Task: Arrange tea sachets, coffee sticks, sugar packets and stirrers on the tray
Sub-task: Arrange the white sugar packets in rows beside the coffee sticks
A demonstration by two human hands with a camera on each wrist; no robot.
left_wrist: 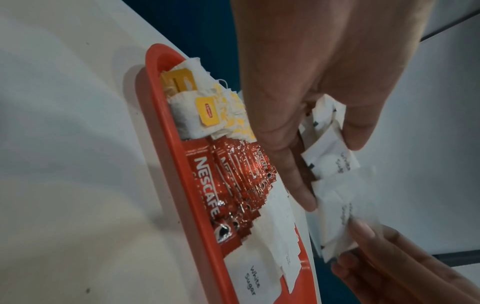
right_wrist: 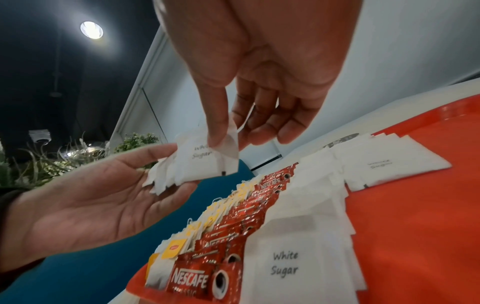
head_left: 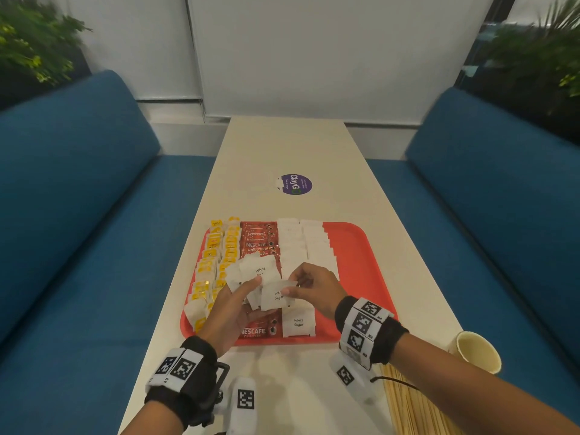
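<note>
A red tray (head_left: 361, 262) carries yellow-tagged tea sachets (head_left: 213, 255) on its left, red coffee sticks (head_left: 259, 243) beside them, and white sugar packets (head_left: 306, 246) in two columns. Above the tray's near left part, my left hand (head_left: 241, 293) holds a loose bunch of sugar packets (head_left: 254, 271) between thumb and fingers (left_wrist: 293, 170). My right hand (head_left: 295, 287) pinches the corner of one sugar packet (right_wrist: 205, 162) at the near edge of that bunch. Wooden stirrers (head_left: 408, 403) lie on the table, off the tray, under my right forearm.
A paper cup (head_left: 477, 350) stands at the table's right edge near my right arm. A purple round sticker (head_left: 296, 184) sits on the table beyond the tray. Blue sofas (head_left: 78, 215) flank the narrow table. The tray's right third is bare red.
</note>
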